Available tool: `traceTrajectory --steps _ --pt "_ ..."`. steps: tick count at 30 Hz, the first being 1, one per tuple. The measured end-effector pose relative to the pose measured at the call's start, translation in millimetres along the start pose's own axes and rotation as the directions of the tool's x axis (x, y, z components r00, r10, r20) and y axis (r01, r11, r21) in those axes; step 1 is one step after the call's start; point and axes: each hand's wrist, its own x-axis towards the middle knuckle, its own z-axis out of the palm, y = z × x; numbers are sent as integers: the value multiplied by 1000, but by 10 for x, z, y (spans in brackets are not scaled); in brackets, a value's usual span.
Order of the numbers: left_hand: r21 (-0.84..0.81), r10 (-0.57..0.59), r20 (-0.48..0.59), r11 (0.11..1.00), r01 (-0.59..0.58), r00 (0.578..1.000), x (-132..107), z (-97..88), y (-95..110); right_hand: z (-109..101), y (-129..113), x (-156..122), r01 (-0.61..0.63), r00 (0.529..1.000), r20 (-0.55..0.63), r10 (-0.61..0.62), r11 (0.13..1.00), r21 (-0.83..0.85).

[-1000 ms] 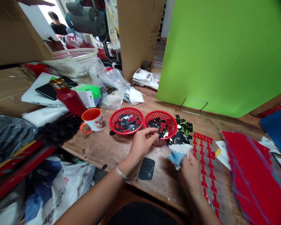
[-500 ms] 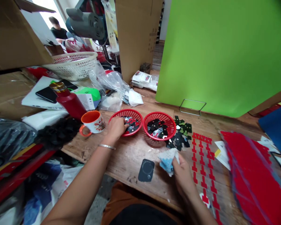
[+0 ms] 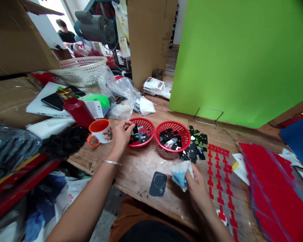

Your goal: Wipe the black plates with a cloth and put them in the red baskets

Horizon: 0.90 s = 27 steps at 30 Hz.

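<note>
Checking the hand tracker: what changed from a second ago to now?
The left hand went from the right red basket across to the left red basket, where it now pinches a small black piece over the basket's near side. The right hand drew back toward the body, still gripping the blue-white cloth. Baskets, mug and black pad stayed put.

backdrop: a large bright green panel stands upright at the back of the bench.
bench: a worn wooden table.
left side: a brown cardboard wall.
light: daylight from a bright opening far left.
</note>
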Motion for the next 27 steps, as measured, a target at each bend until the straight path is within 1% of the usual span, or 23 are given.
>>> traceTrajectory --steps 2,3,4,6,8,10,11,13,14,15,16,20,23,25,27 --pt "-221 -50 -46 975 39 998 -60 1 49 2 -5 2 9 1000 14 -9 1000 -16" --pt "-308 -94 -34 948 79 995 -114 6 92 3 -11 4 16 1000 17 -15 999 -31" --pt "-371 -141 4 919 133 990 -187 18 145 6 -21 5 25 1000 15 -24 998 -53" --pt "-441 -227 137 858 265 964 -384 66 265 21 -59 3 46 999 1 -47 993 -111" --pt "-459 -279 298 797 393 913 -627 153 373 58 -123 -12 71 998 9 -70 983 -168" --pt "-461 -293 441 737 495 848 -873 269 446 113 -199 -35 127 991 57 -118 968 -218" --pt "-452 -297 503 709 541 811 -984 329 468 143 -233 -47 176 983 88 -159 953 -247" --pt "-420 -304 597 669 613 742 -1162 435 491 194 -278 -60 302 953 142 -269 898 -321" --pt "-403 -300 628 663 630 718 -1226 474 498 210 -285 -60 350 936 162 -312 869 -351" --pt "-385 -291 649 671 633 703 -1273 501 505 218 -284 -58 375 927 174 -333 850 -370" --pt "-366 -277 664 689 626 694 -1306 517 512 220 -276 -53 376 926 179 -332 847 -375" --pt "-271 -218 722 783 559 656 -1350 506 538 201 -230 -55 294 954 165 -251 897 -331" --pt "-223 -187 758 825 518 624 -1376 497 521 185 -203 -71 293 956 138 -260 888 -355" --pt "-217 -177 781 822 526 599 -1410 502 499 161 -179 -63 316 948 112 -297 857 -407" --pt "-232 -164 810 792 565 563 -1450 505 484 124 -153 -34 324 943 84 -321 835 -445"
